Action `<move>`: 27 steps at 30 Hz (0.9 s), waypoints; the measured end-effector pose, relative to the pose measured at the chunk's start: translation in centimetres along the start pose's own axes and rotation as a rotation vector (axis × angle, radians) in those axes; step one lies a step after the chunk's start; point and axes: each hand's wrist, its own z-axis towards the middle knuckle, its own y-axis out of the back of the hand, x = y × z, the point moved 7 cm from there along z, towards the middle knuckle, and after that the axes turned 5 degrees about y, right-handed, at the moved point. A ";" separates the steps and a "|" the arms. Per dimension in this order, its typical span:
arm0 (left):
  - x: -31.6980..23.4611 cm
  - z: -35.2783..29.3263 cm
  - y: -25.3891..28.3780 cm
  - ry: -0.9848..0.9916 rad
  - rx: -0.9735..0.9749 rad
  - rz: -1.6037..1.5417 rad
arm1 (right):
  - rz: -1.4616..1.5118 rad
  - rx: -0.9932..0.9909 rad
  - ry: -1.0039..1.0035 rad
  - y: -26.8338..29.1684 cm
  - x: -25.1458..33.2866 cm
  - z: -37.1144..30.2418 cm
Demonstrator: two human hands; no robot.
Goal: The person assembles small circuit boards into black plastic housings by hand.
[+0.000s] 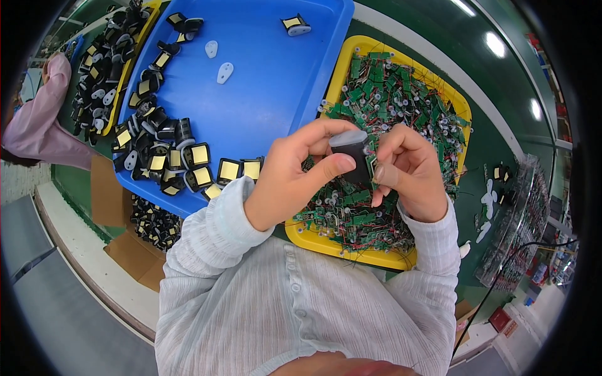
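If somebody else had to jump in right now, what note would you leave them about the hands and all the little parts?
Left hand: grip shut on the small black housing with a grey cap, held above the yellow tray.
Right hand: fingertips pinch a small green circuit board against the housing's side.
Yellow tray: heaped with loose green boards and thin wires.
Blue tray: black housings with yellow faces piled along its left and near edges, two white flat pieces loose in the middle.
Done: many housings in the blue tray.
Left: the pile of boards.

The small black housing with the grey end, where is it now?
In the head view, the black housing sits centre-frame, held between left hand and right hand, above the yellow tray.
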 end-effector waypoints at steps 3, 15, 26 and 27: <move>0.3 -0.1 -0.1 0.085 0.064 0.046 | 0.004 0.026 -0.011 -0.1 0.0 0.0; 0.2 -0.2 -0.1 0.124 0.035 0.089 | -0.013 0.043 -0.053 -0.1 -0.2 0.1; -1.2 -0.2 0.2 -0.126 -0.123 0.324 | 0.007 0.083 -0.194 0.0 -1.2 0.1; -1.7 -0.3 0.2 -0.199 -0.141 0.437 | 0.009 0.090 -0.211 -0.1 -1.3 0.1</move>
